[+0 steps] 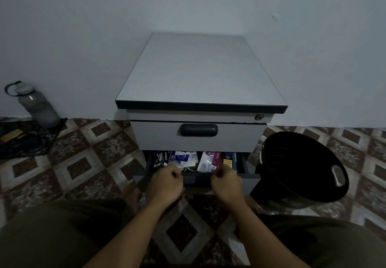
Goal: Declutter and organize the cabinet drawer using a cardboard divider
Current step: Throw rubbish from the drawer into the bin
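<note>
A small grey cabinet [200, 75] stands against the wall. Its upper drawer [236, 136] is closed. The lower drawer [250, 177] is pulled partly out, showing several packets and small boxes [188, 159] packed inside. My left hand [166, 184] and my right hand [226, 184] both curl their fingers over the drawer's front edge, on either side of its dark handle [197, 179]. No cardboard divider is in view.
A black bin [302, 167] leans on the floor right of the cabinet. A grey water bottle [35, 105] stands by the wall at the left, beside a dark bag [25, 140]. My knees fill the lower corners above patterned tiles.
</note>
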Action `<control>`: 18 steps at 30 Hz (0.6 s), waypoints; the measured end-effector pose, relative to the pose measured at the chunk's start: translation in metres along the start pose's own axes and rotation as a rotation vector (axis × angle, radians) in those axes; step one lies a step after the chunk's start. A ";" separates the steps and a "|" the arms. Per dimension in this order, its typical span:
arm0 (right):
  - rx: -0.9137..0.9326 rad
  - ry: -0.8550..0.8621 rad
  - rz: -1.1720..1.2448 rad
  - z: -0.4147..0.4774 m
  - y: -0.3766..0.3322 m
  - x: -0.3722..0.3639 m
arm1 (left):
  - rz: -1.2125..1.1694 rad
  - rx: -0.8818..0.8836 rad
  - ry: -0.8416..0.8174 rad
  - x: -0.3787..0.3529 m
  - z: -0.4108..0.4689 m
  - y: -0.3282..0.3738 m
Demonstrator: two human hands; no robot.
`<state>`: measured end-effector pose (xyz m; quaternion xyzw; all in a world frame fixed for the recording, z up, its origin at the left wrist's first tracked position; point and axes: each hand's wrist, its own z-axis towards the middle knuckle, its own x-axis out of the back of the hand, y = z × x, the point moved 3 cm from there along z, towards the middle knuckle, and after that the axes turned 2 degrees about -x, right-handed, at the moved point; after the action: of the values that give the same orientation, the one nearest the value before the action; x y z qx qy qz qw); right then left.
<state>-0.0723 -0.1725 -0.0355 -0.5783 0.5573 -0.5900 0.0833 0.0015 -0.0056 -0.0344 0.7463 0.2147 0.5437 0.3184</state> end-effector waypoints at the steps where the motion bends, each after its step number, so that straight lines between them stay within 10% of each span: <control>1: 0.067 0.043 -0.072 0.001 -0.003 0.005 | 0.059 -0.040 0.055 0.006 0.001 0.001; 5: 0.223 0.051 -0.383 0.011 0.000 0.011 | 0.198 -0.138 -0.033 0.013 0.010 -0.006; 18: 0.047 -0.144 -0.312 -0.033 0.026 0.023 | 0.235 -0.083 -0.316 0.024 -0.028 -0.032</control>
<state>-0.1194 -0.1807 -0.0325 -0.6966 0.4394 -0.5655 0.0438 -0.0170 0.0401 -0.0352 0.8286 0.0510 0.4615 0.3128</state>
